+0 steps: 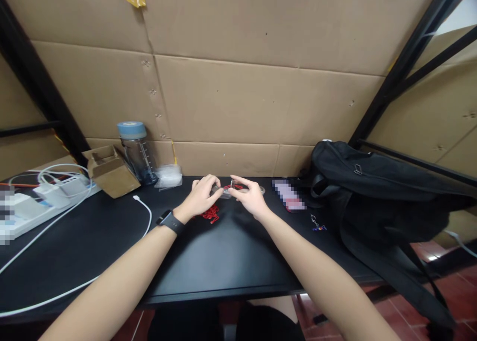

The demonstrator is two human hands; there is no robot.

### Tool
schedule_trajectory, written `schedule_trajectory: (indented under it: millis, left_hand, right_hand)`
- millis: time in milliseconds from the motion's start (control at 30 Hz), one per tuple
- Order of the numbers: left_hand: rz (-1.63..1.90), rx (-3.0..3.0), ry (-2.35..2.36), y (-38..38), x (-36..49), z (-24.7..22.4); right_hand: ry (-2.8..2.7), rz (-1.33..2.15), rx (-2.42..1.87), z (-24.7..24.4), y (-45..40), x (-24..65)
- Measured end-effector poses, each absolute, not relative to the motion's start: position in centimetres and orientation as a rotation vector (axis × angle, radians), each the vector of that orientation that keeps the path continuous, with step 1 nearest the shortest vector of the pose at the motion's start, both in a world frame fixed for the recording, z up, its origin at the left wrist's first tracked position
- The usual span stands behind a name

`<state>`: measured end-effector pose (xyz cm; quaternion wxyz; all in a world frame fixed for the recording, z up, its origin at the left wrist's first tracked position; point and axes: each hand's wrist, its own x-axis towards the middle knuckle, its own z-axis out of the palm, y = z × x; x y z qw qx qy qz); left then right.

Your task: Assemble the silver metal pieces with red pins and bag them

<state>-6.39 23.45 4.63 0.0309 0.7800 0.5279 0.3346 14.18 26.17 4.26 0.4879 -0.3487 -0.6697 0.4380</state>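
Toward the back of the black desk my left hand [201,197], with a dark smartwatch on its wrist, has its thumb and fingers closed on a small piece of clear plastic [225,194]. Just to its right, my right hand [250,198] pinches a small thing beside a bit of red cord [238,186]; the fingers hide most of it. A tangled bunch of red cords [210,213] lies on the desk under my left hand. The rim of a round clear item [262,189] shows behind my right hand.
To the left stand a water bottle [138,155], an open cardboard box [114,174], clear plastic bags [168,176] and a power strip [48,207] with white cables. On the right are a phone [286,194], a keychain [317,226] and a black backpack [387,192]. Cardboard [223,102] lines the back.
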Motion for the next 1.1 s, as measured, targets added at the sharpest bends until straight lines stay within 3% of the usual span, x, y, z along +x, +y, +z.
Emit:
schedule_trajectory:
  millis: [200,533,733,1100]
  left_hand:
    - [0.514,2.644,1.588,24.7,-8.8,3.1]
    - [0.786,2.619,1.637,24.7,-7.5,3.5]
    - [0.731,2.558,1.680,24.2,-6.3,3.5]
    - [0.574,2.719,1.793,23.3,-6.1,3.4]
  right_hand:
    - [-1.856,0.841,-0.909,4.7,28.4,16.7]
    - [-2.275,0.892,-0.739,5.1,28.0,17.4]
    - [-2.230,0.693,-0.697,5.1,27.5,16.9]
    - [-2.506,0.634,-0.858,5.5,27.4,17.4]
